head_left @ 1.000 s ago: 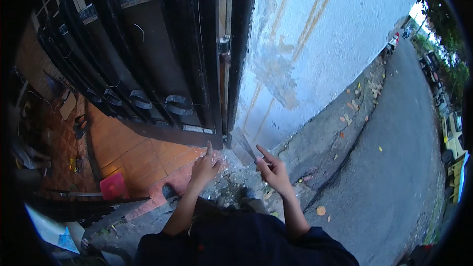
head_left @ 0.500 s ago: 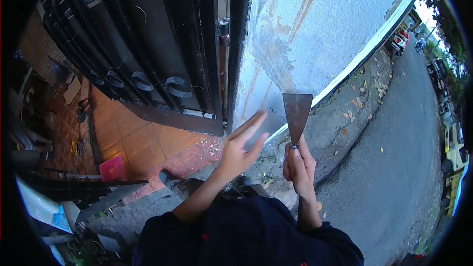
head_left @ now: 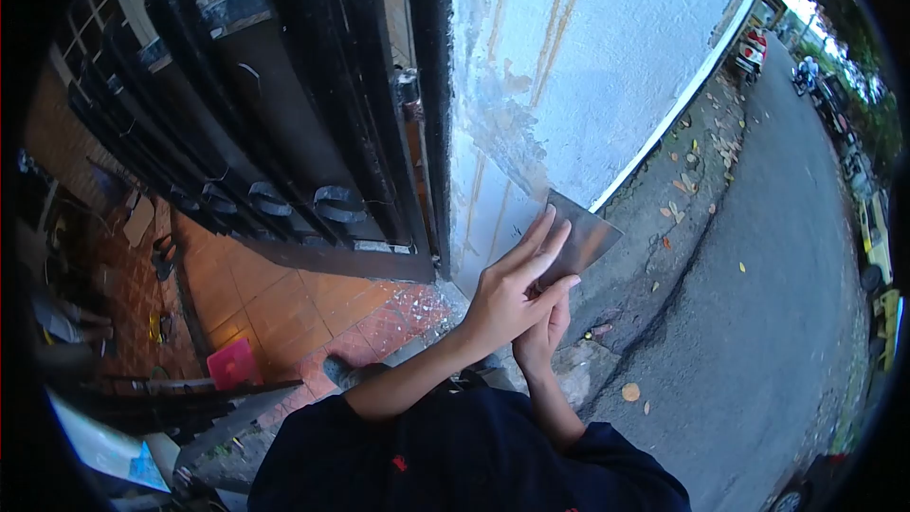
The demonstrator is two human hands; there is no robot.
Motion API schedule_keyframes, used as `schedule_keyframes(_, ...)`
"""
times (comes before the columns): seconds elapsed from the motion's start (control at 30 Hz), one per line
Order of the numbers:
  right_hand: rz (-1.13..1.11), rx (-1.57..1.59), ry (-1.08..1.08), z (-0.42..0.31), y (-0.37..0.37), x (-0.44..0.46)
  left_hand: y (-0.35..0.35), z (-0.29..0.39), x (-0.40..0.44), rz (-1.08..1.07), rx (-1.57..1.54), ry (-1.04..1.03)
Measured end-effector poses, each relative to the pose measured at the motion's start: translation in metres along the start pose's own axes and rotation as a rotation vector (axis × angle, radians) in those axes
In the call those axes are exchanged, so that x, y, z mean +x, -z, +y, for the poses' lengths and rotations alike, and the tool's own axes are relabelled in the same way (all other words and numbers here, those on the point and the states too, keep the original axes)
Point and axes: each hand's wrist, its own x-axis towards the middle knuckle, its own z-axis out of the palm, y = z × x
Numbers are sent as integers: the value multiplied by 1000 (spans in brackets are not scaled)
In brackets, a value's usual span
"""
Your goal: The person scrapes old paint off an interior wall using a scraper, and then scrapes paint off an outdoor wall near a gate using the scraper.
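A putty knife with a wide metal blade is held in front of my body, beside the lower part of a white wall. My right hand is closed around its handle, which is mostly hidden behind the other hand. Across the near part of the blade lies my left hand, fingers along one edge and thumb over the lower end, gripping it. The blade is tilted, its wide end pointing up and right. Above it, the wall has a rough grey patch where paint is gone.
A black metal gate stands left of the wall. White flakes lie on red tiles below. A pink object is on the floor at left. The road runs along the right, with a parked motorbike far up.
My left hand has moved right from the air beside the wall onto the blade. The putty knife has gone from upright to tilted right, and my right hand has shifted slightly left and down.
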Motion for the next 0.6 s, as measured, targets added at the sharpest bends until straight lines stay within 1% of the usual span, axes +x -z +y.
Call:
schedule_keyframes(0.03, 15, 0, 9, 4, -4, 1, -2, -2, 2, -14, -6, -8)
schedule_keyframes(0.1, 80, -310, 191, 15, -6, -2, -6, -6, 3, -60, 246, -160)
schedule_keyframes(0.23, 139, -460, 175, 38, 0, -6, -9, -18, 4, -69, 322, -260)
schedule_keyframes(0.27, 145, -457, 181, 36, -6, -4, -8, -19, 5, -72, 321, -268)
schedule_keyframes(0.33, 221, -428, 262, 29, -20, -4, -3, -19, 6, -76, 318, -313)
schedule_keyframes(0.47, 201, -462, 283, 46, -9, -7, -5, -28, 0, -88, 300, -301)
schedule_keyframes(0.53, 153, -434, 156, 43, -7, -5, -4, -22, 7, -53, 291, -269)
schedule_keyframes(0.6, 137, -426, 138, 48, -5, -7, -1, -23, 8, -64, 295, -273)
